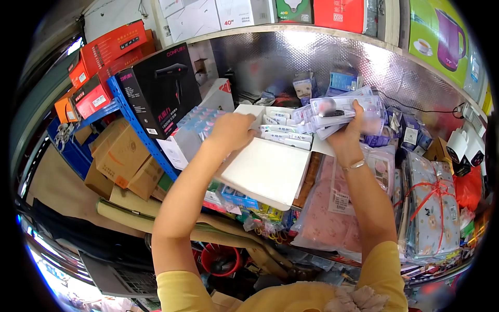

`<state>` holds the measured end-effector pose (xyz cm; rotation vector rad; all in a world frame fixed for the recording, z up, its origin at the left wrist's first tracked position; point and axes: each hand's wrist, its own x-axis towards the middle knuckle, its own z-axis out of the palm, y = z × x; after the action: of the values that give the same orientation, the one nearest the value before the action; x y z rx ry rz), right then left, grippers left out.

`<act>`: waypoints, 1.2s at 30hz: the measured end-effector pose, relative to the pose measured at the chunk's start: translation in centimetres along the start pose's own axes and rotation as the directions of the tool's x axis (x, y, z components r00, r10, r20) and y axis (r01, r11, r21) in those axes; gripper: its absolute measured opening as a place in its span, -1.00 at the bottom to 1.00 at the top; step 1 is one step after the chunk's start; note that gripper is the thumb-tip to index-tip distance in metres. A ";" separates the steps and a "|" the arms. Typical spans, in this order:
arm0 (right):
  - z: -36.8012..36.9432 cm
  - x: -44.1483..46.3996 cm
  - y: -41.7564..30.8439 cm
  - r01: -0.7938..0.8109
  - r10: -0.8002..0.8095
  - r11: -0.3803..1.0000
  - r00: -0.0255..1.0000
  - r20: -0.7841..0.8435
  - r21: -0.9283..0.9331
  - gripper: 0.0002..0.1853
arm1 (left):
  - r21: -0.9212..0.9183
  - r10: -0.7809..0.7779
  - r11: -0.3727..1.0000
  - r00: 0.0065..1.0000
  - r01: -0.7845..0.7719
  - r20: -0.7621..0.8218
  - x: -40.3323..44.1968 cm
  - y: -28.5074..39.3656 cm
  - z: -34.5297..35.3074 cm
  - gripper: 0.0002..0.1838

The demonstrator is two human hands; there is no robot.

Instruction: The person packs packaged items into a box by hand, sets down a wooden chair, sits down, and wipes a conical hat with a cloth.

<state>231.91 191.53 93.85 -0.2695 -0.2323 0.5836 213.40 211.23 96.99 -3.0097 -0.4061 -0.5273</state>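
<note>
An open white cardboard box (270, 165) sits tilted in front of me with its lid folded down toward me. Several small white packets with dark printing (283, 136) stand in rows inside it. My left hand (232, 133) is closed over the box's left edge, its fingertips partly hidden by the rim. To the right of the box, my right hand (347, 136) grips a fanned stack of clear plastic packages (335, 110). Dark slender items show through the plastic; their kind is too blurred to name.
A black hair dryer box (160, 91) stands on the left beside a blue shelf upright (143, 132). Bagged pink fabric (330, 200) and a ribbon-tied bundle (434, 208) lie right. Purple packages (410, 130) are piled behind. A red basket (221, 259) sits below.
</note>
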 end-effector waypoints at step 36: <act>-1.8 -0.2 -1.6 0.015 -0.015 1.000 1.000 -0.022 -0.008 -0.57 | -0.493 0.353 0.816 0.936 -0.301 0.013 6.7 0.7 6.6 -0.58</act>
<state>233.11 189.84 92.61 -0.2810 -0.2152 0.5650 221.76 212.87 93.10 -3.4813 0.3000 -0.5029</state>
